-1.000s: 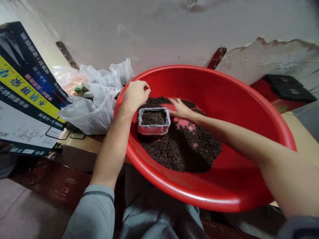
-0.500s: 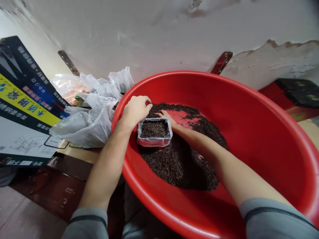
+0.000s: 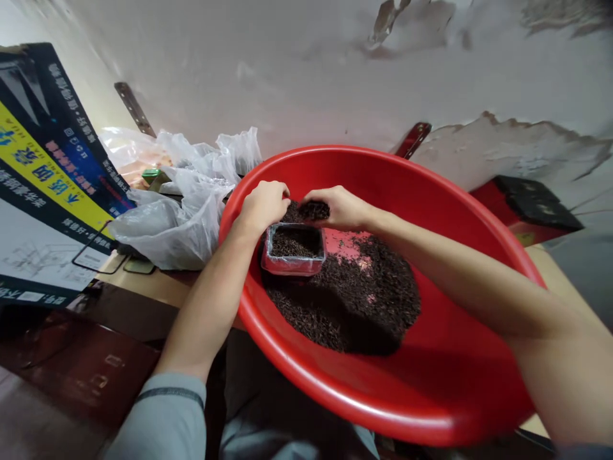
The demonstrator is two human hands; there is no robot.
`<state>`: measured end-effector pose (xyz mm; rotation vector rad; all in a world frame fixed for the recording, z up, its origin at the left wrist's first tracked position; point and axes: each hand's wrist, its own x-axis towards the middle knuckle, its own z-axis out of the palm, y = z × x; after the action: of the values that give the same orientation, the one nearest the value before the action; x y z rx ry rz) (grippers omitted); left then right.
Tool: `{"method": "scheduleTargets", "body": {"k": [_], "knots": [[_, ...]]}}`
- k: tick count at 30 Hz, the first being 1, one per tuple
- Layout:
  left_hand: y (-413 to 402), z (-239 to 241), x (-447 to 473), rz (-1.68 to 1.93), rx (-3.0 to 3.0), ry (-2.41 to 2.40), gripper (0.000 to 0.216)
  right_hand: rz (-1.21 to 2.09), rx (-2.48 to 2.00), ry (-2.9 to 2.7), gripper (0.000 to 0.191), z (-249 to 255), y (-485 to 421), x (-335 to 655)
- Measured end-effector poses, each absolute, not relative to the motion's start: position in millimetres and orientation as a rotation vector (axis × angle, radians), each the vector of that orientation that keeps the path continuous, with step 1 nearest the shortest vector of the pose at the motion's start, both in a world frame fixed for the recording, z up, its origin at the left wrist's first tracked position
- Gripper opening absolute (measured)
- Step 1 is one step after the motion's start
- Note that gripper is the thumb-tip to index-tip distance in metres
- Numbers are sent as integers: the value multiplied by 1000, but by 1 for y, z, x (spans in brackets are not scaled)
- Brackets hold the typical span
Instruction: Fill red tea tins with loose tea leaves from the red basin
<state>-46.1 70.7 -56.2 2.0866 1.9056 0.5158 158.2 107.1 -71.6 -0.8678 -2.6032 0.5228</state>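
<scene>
My right hand [image 3: 343, 206] is cupped on its side around a clump of dark loose bits [image 3: 315, 210] that look like dried tea leaves. It hovers just beyond the back right corner of a small clear plastic-lined tub [image 3: 293, 264], which holds more of the same dark bits. My left hand [image 3: 266, 203] is at the tub's back left corner with its fingers curled; what they grip, if anything, is hidden. The tub sits in a large red basin [image 3: 460, 268], and a dark heap [image 3: 378, 294] is spread over the basin's floor.
Crumpled white plastic bags [image 3: 177, 223] lie left of the basin, beside a printed cardboard box [image 3: 57, 172]. A red and black box [image 3: 527, 207] stands behind at the right. The peeling wall [image 3: 287, 83] rises close behind the basin.
My right hand has risen from the heap behind the tub and turned, now with a handful of dark bits in it. My left hand stays by the tub. The view has shifted slightly.
</scene>
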Motion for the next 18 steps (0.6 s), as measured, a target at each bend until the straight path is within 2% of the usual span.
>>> {"method": "scheduleTargets", "body": {"k": [4, 8, 9, 13, 17, 18], "knots": [[66, -54, -46, 482, 2058, 1930, 26, 392, -970, -2837, 38, -49, 87, 148], [60, -52, -46, 463, 2057, 1953, 31, 317, -1028, -2779, 6, -42, 83, 137], [60, -51, -47, 480, 2049, 1957, 30, 311, -1042, -2733, 7, -42, 81, 132], [65, -50, -58, 655, 1959, 2021, 26, 269, -1010, -2555, 38, -51, 71, 103], [62, -50, -72, 953, 1813, 2060, 30, 355, -693, -2683, 38, -74, 64, 96], [58, -51, -75, 992, 1791, 2023, 31, 348, -650, -2714, 43, -81, 63, 101]]}}
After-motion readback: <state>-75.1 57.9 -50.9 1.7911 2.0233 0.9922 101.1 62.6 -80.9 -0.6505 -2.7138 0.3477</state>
